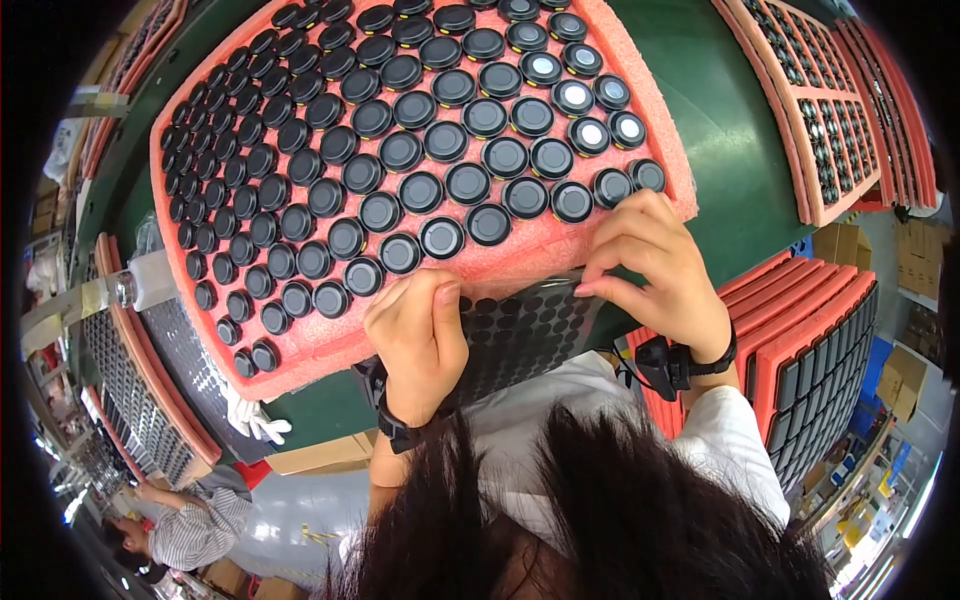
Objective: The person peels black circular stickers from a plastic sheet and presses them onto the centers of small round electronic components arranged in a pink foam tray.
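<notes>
A pink foam tray (330, 345) fills the middle of the view, with rows of round black caps (441, 237) standing in its holes. Several caps at its right side have pale round tops. Below the tray's near edge hangs a clear sheet of round black stickers (525, 340). My left hand (415, 325) is closed at the sheet's upper left corner, fingers curled against the foam edge. Thumb and fingers of my right hand (650, 265) pinch the sheet's upper right corner, beside the nearest right-hand caps. Both wrists wear black straps with small devices.
The tray lies on a green table (720, 130). Stacked pink foam trays with dark parts (815, 350) stand at the right, and another foam tray (815, 110) lies far right. White gloves (255, 418) lie by the left near edge. Another person (190, 530) works at lower left.
</notes>
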